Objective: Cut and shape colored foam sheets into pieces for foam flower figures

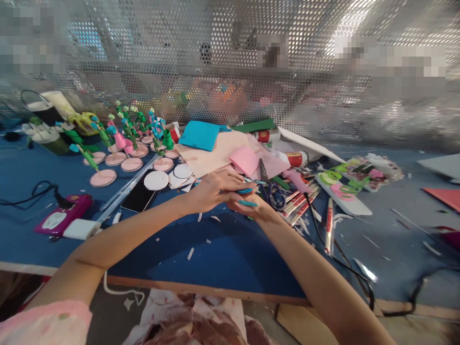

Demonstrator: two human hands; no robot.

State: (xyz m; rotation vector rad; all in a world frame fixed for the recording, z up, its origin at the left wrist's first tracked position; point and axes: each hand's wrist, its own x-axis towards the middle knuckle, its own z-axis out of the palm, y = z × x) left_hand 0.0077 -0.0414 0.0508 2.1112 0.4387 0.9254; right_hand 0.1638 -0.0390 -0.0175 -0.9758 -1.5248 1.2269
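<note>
My left hand (215,189) and my right hand (253,208) meet over the middle of the blue table (215,254). Both are closed on small teal paper pieces (246,191): one piece sits between the left fingers, another strip (247,203) lies across the right hand's fingers. Just beyond the hands lie blue-handled scissors (273,194), untouched. Behind them is a pile of pink, cream and blue paper sheets (223,148).
Several small paper flowers on round pink bases (122,143) stand at the left rear. A black phone (138,196), a pink device with a cable (63,218), glue tubes (296,158), coloured sticks (300,199) and paper scraps lie around. A perforated metal screen (230,72) backs the table.
</note>
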